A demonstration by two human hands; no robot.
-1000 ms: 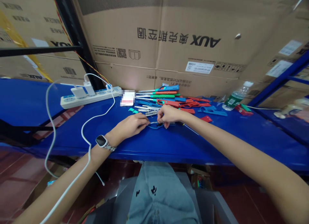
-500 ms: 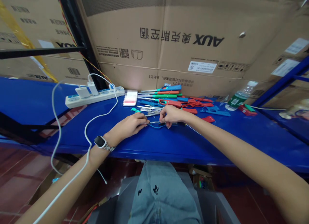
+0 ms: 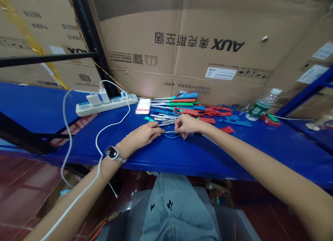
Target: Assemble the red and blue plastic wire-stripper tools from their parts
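My left hand (image 3: 148,132), with a watch on its wrist, is closed on one end of a thin metal rod (image 3: 170,132) just above the blue shelf. My right hand (image 3: 187,125) pinches the other end, where a small dark part shows at the fingertips. A thin blue wire (image 3: 171,137) loops below the rod between both hands. Behind them lie loose metal tubes (image 3: 163,118) and several long-neck lighters in blue, orange, green and red, such as an orange one (image 3: 186,111). A green piece (image 3: 149,119) lies just beyond my left hand.
A white power strip (image 3: 110,105) with chargers stands at left; its white cable (image 3: 98,137) crosses over my left forearm. Blue casings (image 3: 235,121), red casings (image 3: 227,129) and a water bottle (image 3: 261,105) sit to the right. A large cardboard box (image 3: 197,22) rises behind the shelf.
The whole view has shifted slightly, so everything appears a little further right. Both hands keep nearly the same pose around the rod.
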